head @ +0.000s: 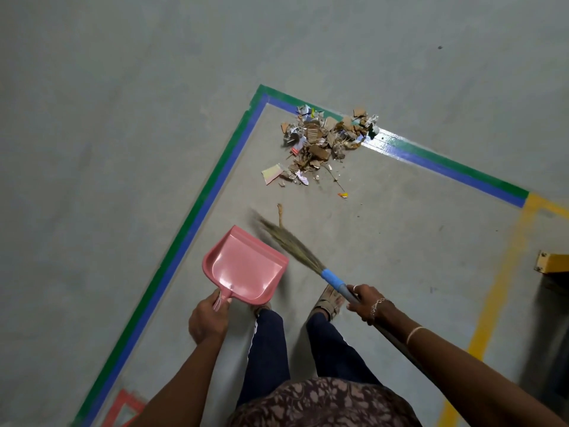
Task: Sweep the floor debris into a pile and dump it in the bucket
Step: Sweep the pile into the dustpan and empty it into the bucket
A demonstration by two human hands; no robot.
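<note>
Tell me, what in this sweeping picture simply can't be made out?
All from the head view:
- bucket: nowhere in frame.
- broom bristles: motion-blurred; floor contact unclear.
- broom's stick end: hidden under the right hand and forearm.
- dustpan handle: mostly covered by the left hand.
- debris pile: scraps too small to identify.
- yellow object: cut off by the right edge.

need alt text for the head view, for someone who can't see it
A person stands over a grey floor, left hand holding a pink dustpan and right hand holding a broom. Ahead, a debris pile lies near the corner of green-and-blue tape.
</note>
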